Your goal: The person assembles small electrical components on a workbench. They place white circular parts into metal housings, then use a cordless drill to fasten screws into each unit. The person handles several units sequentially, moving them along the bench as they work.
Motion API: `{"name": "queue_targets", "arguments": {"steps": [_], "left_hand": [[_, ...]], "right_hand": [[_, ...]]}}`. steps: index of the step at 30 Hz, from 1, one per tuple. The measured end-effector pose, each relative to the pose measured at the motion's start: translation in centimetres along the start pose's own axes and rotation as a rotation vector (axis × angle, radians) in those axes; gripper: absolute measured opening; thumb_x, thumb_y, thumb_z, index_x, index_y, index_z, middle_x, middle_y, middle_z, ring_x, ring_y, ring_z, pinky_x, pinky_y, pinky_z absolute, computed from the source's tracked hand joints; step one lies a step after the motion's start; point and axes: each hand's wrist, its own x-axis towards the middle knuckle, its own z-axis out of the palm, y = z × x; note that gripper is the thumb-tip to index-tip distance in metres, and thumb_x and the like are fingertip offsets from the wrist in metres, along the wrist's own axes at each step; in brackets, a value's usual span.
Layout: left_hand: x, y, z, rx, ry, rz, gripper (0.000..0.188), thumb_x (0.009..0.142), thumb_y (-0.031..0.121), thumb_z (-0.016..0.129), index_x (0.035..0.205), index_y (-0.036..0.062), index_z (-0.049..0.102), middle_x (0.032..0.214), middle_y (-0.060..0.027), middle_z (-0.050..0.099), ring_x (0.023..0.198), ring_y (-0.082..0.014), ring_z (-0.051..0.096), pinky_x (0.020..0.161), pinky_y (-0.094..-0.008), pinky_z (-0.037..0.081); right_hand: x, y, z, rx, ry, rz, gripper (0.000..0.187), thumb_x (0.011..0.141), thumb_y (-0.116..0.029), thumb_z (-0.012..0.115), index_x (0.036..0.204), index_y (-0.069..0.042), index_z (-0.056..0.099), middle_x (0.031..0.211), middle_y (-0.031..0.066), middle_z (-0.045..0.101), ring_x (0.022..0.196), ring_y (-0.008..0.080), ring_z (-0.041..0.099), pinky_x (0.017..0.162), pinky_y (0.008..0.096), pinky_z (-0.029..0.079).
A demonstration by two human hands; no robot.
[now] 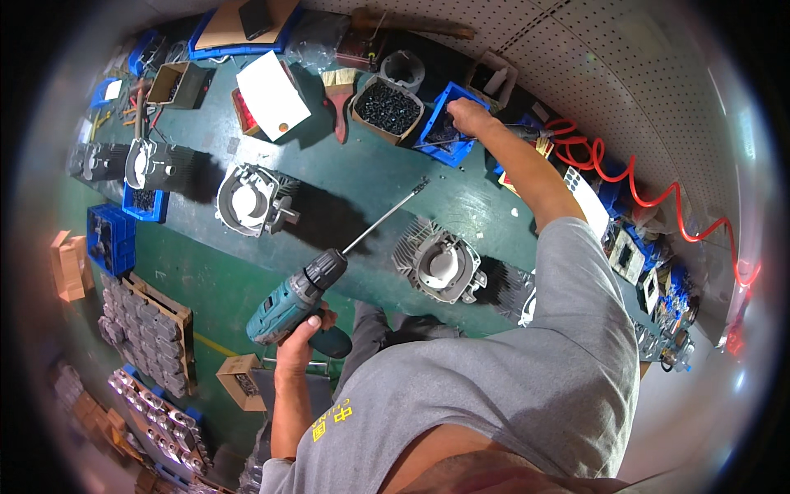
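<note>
My left hand point(303, 336) is wrapped round the handle of a teal and black cordless drill point(284, 306). A long thin shaft point(380, 219) runs from its chuck over the bench and ends in a dark tip. My right hand point(467, 118) reaches into a blue bin point(454, 152) of small dark parts, its fingers curled downward; what they grip is hidden. Two finned metal engine castings stand nearest the drill: one casting point(441, 265) to its right near the bench's front edge, another casting point(247, 202) to its upper left.
A carton of black screws point(388, 107) sits left of the blue bin, beside a paintbrush point(339, 103). White paper point(273, 95) covers a red-filled box. More finned castings point(152, 165) stand at the left. A coiled red hose point(634, 177) hangs at the right. Stacked grey parts point(148, 333) rest below the bench.
</note>
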Motion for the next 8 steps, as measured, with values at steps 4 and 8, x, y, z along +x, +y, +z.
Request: {"name": "queue_targets", "arguments": {"steps": [4, 8], "left_hand": [[-0.2, 0.2, 0.2, 0.019, 0.020, -0.013, 0.041, 0.077, 0.023, 0.074, 0.109, -0.0007, 0.064, 0.079, -0.0077, 0.063, 0.076, -0.0204, 0.061, 0.085, -0.0394, 0.051], [0.0, -0.1, -0.1, 0.037, 0.007, -0.025, 0.042, 0.077, 0.024, 0.074, 0.109, -0.0006, 0.064, 0.081, -0.0081, 0.063, 0.077, -0.0214, 0.061, 0.088, -0.0402, 0.051]], "right_hand": [[-1.3, -1.3, -1.8, -0.039, -0.106, -0.051, 0.023, 0.080, -0.009, 0.072, 0.104, -0.008, 0.073, 0.110, 0.0184, 0.072, 0.108, 0.0392, 0.067, 0.088, 0.0470, 0.056], [-1.9, -2.3, -2.3, -0.143, -0.165, -0.125, 0.029, 0.078, -0.019, 0.080, 0.102, -0.004, 0.073, 0.110, 0.0192, 0.072, 0.110, 0.0378, 0.067, 0.090, 0.0470, 0.056]]}}
